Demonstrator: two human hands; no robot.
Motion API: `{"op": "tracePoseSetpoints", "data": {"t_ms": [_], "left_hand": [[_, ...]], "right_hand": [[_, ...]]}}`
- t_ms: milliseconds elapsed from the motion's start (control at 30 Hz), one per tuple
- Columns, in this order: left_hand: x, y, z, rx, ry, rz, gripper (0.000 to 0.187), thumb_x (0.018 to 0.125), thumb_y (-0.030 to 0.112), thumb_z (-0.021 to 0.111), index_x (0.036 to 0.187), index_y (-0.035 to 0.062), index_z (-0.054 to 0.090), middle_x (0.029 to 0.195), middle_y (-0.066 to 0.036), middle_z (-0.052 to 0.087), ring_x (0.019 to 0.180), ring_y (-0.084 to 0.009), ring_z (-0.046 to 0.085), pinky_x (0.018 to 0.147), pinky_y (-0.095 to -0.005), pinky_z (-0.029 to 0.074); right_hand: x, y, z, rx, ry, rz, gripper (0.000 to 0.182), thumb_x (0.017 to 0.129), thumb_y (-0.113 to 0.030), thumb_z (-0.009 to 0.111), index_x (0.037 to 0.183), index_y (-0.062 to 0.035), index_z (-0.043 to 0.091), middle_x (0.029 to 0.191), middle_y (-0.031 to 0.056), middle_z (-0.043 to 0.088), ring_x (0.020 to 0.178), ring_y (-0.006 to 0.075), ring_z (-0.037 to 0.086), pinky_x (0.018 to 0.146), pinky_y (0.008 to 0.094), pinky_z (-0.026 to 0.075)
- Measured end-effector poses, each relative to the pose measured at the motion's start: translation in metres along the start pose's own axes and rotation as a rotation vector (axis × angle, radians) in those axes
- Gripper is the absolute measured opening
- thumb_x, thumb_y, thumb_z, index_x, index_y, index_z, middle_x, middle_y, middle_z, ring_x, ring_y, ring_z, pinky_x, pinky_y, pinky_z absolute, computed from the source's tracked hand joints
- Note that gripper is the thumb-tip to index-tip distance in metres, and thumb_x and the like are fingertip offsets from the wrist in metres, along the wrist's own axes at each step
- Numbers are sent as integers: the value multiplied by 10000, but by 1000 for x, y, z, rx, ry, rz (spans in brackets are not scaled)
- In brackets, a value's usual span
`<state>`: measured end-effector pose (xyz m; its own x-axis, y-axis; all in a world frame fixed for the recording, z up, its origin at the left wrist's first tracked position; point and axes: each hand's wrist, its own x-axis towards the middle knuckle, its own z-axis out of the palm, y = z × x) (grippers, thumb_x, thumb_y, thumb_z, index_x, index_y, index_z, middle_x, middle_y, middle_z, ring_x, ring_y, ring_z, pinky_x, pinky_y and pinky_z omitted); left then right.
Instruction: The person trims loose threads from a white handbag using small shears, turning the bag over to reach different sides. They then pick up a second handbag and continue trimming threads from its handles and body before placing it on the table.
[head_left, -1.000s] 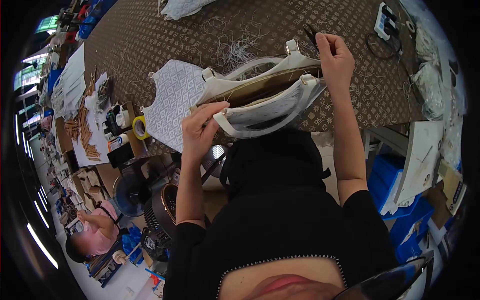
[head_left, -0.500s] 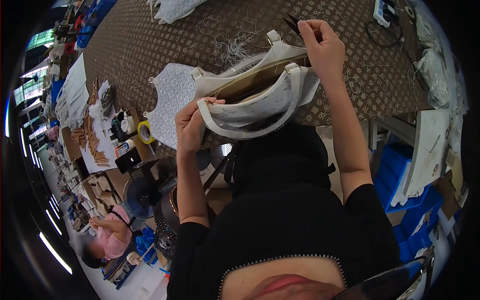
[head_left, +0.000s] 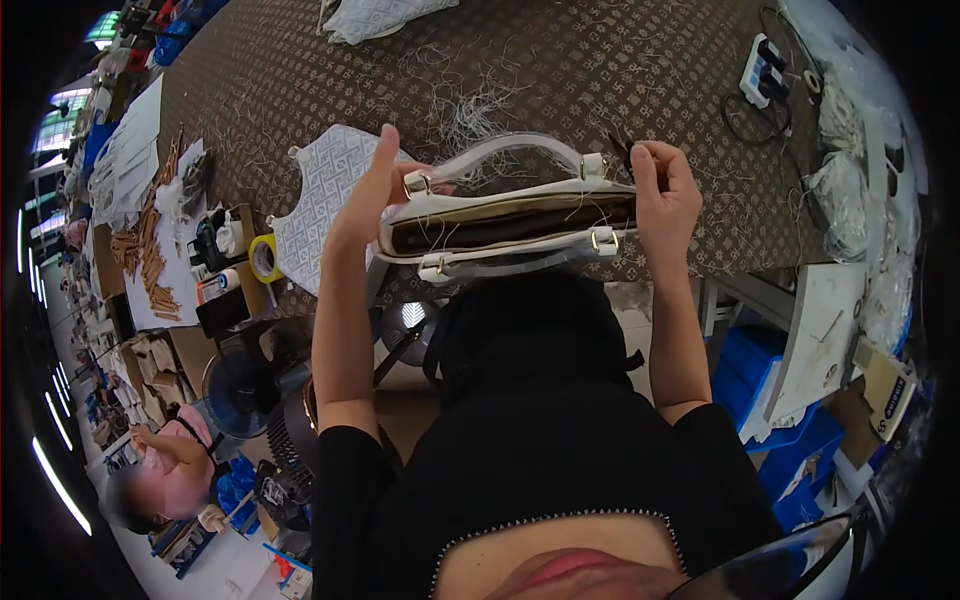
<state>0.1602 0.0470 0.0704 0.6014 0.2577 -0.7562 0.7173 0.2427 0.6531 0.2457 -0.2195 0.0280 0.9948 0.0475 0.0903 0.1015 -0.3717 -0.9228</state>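
Note:
A white handbag stands with its top facing me, its mouth showing a dark interior and loose threads across the opening. Its two white handles have gold-coloured rings, and the far handle stands raised in an arch. My left hand grips the bag's left end, thumb pointing up and fingers passing behind the ring at the handle base. At the bag's right end, my right hand is closed around small black thread snips, mostly hidden by the fingers. Left of the bag lies a patterned white bag piece.
A heap of cut threads lies beyond the bag on the brown patterned table. A power strip is at right. Yellow tape and a phone sit at left. A person in pink is at lower left.
The bag has turned, so its mouth now faces up toward me. My left hand has shifted to its left end, thumb raised. My right hand has come down beside its right end with the snips.

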Motion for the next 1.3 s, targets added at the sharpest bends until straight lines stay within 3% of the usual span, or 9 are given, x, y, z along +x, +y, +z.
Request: {"op": "tracePoseSetpoints", "data": {"t_ms": [167,333,467,533,700,767,800,1100,1300], "left_hand": [[33,1,-1,-176,-326,469,301,830,193,605,1061,2,582,991,-131,640,933,-199,613,863,-302,453],[-12,14,-4,-210,-390,887,263,813,-6,507,1055,27,604,1120,-141,594,1076,-238,554,962,-380,385],[-46,13,-8,466,-575,1195,456,698,-89,484,1080,112,633,1223,-104,544,1231,-254,413,1074,-436,165],[-59,5,-5,926,-474,1097,488,670,-55,499,1102,129,633,1268,-65,518,1305,-254,318,1095,-459,57],[-34,5,-35,491,-757,1097,597,671,227,659,1228,63,519,1313,-108,465,1295,-287,322,1091,-449,115],[-39,6,-16,610,143,930,811,648,308,705,1333,33,369,1355,-159,397,1269,-325,349,1064,-426,221],[-22,4,-18,734,158,864,974,617,390,744,1366,-8,265,1371,-224,337,1248,-334,372,1018,-390,305],[-6,-8,-9,401,-77,434,871,656,410,746,1309,-21,363,1106,-176,578,981,-227,569,867,-309,432],[-46,-60,-7,334,-230,651,993,515,366,833,1319,20,364,1165,-104,566,1133,-235,491,1005,-391,307]], "right_hand": [[3,11,-6,401,75,133,225,882,-242,581,961,-32,586,748,-23,546,579,31,447,527,178,366],[9,1,-2,480,99,173,229,884,-234,579,973,-23,569,748,-26,522,552,11,410,470,160,327],[21,1,7,397,145,97,222,883,-230,581,970,-26,582,705,-46,510,585,17,417,501,173,347],[26,10,10,382,142,88,224,881,-232,584,968,-26,587,709,-47,511,600,17,415,517,173,347],[26,7,10,323,143,126,239,873,-251,596,966,-30,597,709,-55,505,607,12,396,522,170,337],[27,7,11,316,130,64,247,868,-259,602,967,-33,597,707,-57,498,604,10,393,517,167,335],[28,8,11,345,110,89,242,865,-259,606,961,-36,600,702,-60,492,602,11,390,514,167,337],[34,8,11,310,89,61,220,882,-237,582,981,-41,585,702,-49,495,531,4,372,455,157,304],[-12,-2,-19,346,7,216,177,889,-200,571,967,-41,580,705,-52,489,537,-1,382,440,162,303]]}}
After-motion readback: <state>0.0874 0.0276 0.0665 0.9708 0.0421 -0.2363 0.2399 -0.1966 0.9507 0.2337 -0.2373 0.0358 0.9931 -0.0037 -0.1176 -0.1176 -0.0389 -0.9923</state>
